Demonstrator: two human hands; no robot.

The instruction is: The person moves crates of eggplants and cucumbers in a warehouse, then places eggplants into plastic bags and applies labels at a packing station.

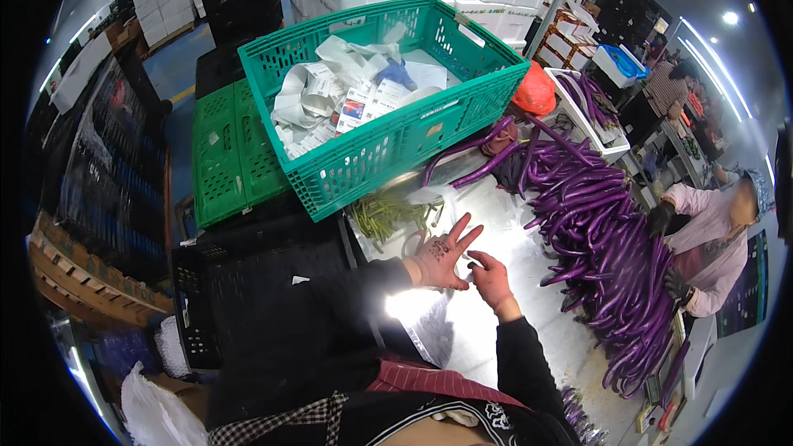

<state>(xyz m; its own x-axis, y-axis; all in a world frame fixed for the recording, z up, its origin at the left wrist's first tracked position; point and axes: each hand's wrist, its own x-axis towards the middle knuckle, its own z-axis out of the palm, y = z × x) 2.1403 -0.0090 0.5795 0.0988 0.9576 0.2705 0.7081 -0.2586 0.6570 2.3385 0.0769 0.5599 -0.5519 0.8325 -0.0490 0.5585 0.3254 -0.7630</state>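
Over the brightly lit metal table (495,223), my left hand (438,259) is held with its fingers spread and nothing visible in it. Its pinkish covering, apparently a glove, bears dark marks on the back. Close beside it, my right hand (494,284) has bent fingers pointing towards the left palm. Its fingertips look dark, and whether they pinch something small is unclear. Thin green bean-like pods (385,215) lie just beyond my left hand, next to a clear plastic film (427,196). A large heap of long purple eggplants (598,217) covers the table's right side.
A teal plastic crate (396,142) with crumpled label strips (322,90) stands beyond my hands. To the left are a black crate (266,254) and green crates (229,148). A co-worker (706,241) in dark gloves touches the eggplants' far side. A white foam box (613,145) holds more eggplants.
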